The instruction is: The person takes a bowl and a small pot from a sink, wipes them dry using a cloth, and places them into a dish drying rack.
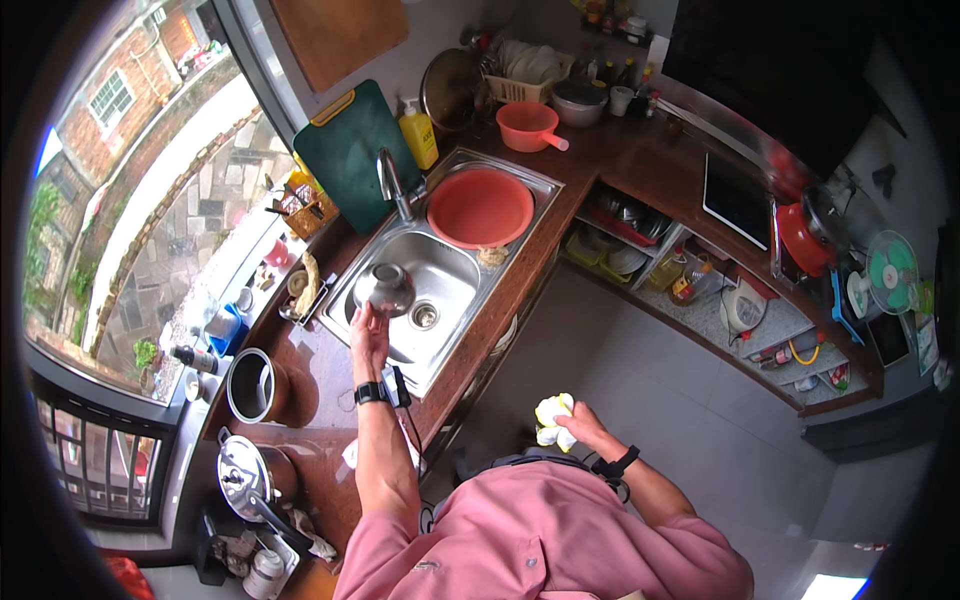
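Note:
My left hand (370,337) grips a shiny metal bowl (388,291), turned with its base up, above the left basin of the stainless-steel sink (450,281). The basin's drain strainer (424,316) shows to the right of the bowl. In front of my body, away from the counter, my right hand (587,427) holds a bunched white and yellow cloth (553,421). A red plastic basin (480,208) sits in the sink's other half, with a tan scrubbing pad (493,257) at its near rim. Behind the sink rises the chrome faucet (393,184).
A green cutting board (356,157) leans behind the faucet beside a yellow pump bottle (418,135). Left of the sink stand an open pot (255,386) and a pressure cooker (251,480). A red plastic dipper (529,126) rests on the far counter, near a dish rack (521,88).

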`<state>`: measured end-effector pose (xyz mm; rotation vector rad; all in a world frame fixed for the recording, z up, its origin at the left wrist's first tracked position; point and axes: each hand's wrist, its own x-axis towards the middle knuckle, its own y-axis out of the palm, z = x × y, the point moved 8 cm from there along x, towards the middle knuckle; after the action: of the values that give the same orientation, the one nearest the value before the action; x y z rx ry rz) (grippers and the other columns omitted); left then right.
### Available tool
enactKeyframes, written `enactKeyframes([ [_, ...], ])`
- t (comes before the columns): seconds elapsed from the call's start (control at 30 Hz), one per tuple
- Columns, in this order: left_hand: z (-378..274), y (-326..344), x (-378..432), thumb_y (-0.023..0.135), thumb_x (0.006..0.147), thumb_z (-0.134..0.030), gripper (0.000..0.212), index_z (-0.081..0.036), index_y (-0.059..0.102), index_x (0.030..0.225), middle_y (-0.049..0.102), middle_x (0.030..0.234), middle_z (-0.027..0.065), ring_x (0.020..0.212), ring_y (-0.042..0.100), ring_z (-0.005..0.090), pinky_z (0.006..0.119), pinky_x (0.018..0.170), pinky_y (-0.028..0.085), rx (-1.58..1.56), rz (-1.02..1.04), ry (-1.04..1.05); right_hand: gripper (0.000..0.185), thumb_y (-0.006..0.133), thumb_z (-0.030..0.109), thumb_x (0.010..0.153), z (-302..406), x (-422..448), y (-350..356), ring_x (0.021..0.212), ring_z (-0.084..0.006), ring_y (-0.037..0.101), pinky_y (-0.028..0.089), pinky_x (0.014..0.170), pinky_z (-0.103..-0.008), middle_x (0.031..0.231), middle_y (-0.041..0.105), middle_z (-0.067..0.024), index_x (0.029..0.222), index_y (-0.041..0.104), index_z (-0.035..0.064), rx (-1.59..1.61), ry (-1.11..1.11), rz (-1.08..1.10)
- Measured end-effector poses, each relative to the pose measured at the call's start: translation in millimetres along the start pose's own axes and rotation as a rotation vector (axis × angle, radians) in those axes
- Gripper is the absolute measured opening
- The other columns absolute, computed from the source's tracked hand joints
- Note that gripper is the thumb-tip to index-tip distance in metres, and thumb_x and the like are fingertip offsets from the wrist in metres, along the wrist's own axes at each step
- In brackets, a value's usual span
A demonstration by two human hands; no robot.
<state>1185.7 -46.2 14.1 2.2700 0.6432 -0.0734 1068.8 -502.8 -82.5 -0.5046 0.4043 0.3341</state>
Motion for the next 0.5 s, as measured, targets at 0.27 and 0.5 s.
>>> enactKeyframes([
  [0.27, 9, -15, -17, 0.07, 0.088, -0.014, 0.01, -0.008, 0.063, 0.085, 0.061, 0.07, -0.0019, 0.059, 0.053, 0.0053, 0.019, 0.054, 0.04, 0.425, -0.019, 0.067, 0.038, 0.064, 0.024, 0.079, 74, -1, -11, 0.082, -0.0236, 0.07, 0.053, 0.072, -0.036, 0.088, 0.071, -0.0161, 0.104, 0.067, -0.0034, 0.186, -0.247, -0.229],
  [0.5, 10, 36, -60, 0.066, 0.087, -0.007, 0.009, 0.001, 0.066, 0.092, 0.063, 0.079, -0.0027, 0.07, 0.055, 0.004, 0.021, 0.064, 0.044, 0.753, 0.256, 0.221, 0.044, 0.061, 0.009, 0.087, 239, -9, 12, 0.105, -0.0178, 0.06, 0.048, 0.088, -0.0329, 0.119, 0.063, -0.0125, 0.129, 0.054, -0.0009, 0.75, -0.601, -0.066],
])
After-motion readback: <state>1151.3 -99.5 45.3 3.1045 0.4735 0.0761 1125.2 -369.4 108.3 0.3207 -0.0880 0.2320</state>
